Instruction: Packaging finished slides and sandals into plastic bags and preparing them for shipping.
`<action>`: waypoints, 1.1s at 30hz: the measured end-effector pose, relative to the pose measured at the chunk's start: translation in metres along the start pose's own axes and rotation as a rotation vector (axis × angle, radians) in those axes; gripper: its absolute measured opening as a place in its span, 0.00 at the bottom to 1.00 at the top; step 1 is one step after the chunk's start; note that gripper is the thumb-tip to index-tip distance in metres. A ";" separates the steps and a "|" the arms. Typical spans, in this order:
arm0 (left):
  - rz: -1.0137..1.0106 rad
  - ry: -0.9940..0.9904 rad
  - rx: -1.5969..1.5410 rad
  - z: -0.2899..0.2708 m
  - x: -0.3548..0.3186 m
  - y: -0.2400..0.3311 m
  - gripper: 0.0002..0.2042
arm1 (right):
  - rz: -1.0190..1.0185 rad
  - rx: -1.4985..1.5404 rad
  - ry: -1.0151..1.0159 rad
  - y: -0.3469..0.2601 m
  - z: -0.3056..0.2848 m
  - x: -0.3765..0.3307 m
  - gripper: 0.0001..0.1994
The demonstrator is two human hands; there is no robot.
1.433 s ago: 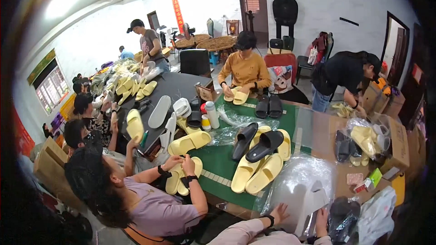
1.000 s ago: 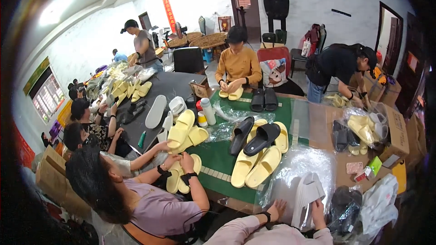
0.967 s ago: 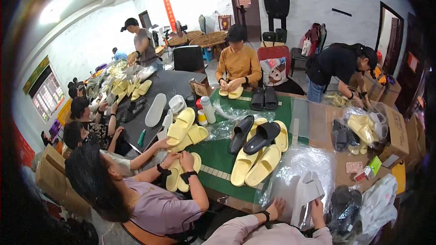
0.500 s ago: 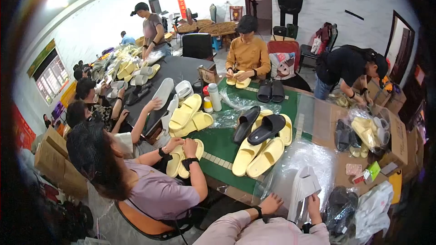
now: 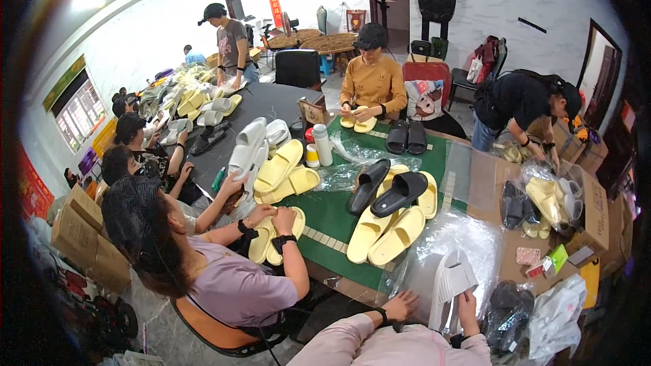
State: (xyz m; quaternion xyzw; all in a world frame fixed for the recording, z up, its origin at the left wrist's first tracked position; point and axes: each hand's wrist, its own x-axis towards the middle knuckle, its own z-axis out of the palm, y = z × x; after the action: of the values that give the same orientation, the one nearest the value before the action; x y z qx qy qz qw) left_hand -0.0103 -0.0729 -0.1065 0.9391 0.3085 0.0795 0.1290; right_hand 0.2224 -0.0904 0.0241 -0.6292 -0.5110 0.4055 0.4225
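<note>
From my end, the clearest change was in the grey slipper [image 5: 454,279]: a little over a second earlier it had been turned edge-on, and now its ribbed strap faced up toward me. It lay on the clear plastic [image 5: 468,230] at the near edge of the table, toe pointing away, and as far as I could tell on top of it. I judged that the slipper had been turned and settled rather than carried anywhere, so the work in hand was only slightly further along.

The right hand [image 5: 468,310] came up from below with its wrist banded, pinching the slipper's right side between thumb and fingers. The left hand [image 5: 401,305] reached in from the lower left, palm down at the plastic's near edge. Its fingers had been fanned out earlier and now sat closer together; whether they gripped the film, I couldn't tell.

Further left, a co-worker's hand [image 5: 235,184] now held up grey slippers [image 5: 242,163], while the yellow slippers [image 5: 397,237] on the green mat [image 5: 329,213] hadn't moved.
</note>
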 end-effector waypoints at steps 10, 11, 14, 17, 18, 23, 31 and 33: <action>-0.057 -0.202 0.044 -0.025 0.002 0.000 0.31 | 0.004 0.005 -0.012 0.003 -0.002 -0.002 0.11; -0.048 -0.111 0.072 -0.015 0.001 -0.002 0.31 | 0.000 0.004 -0.018 0.009 -0.002 0.000 0.11; -0.004 -0.134 0.127 -0.016 0.006 -0.004 0.31 | -0.050 -0.063 0.008 0.027 -0.007 0.002 0.08; 0.028 -0.125 0.151 -0.021 0.008 -0.007 0.26 | -0.031 -0.030 0.031 0.025 -0.005 0.003 0.06; 0.028 -0.125 0.152 -0.020 0.008 -0.010 0.26 | -0.032 -0.030 0.031 0.021 -0.004 0.002 0.06; 0.074 -0.026 0.194 -0.030 0.020 -0.019 0.16 | 0.039 -0.058 0.070 0.005 -0.004 -0.001 0.08; 0.027 0.141 0.163 -0.050 0.033 -0.019 0.18 | 0.023 -0.044 0.069 0.003 -0.008 -0.006 0.10; 0.005 0.092 0.160 -0.052 0.034 -0.018 0.18 | 0.020 -0.075 0.053 0.003 -0.009 -0.006 0.12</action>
State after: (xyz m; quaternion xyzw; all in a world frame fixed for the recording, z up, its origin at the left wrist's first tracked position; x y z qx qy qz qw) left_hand -0.0049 -0.0279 -0.0601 0.9425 0.3170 0.0979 0.0389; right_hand 0.2304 -0.0976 0.0246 -0.6603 -0.5082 0.3735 0.4078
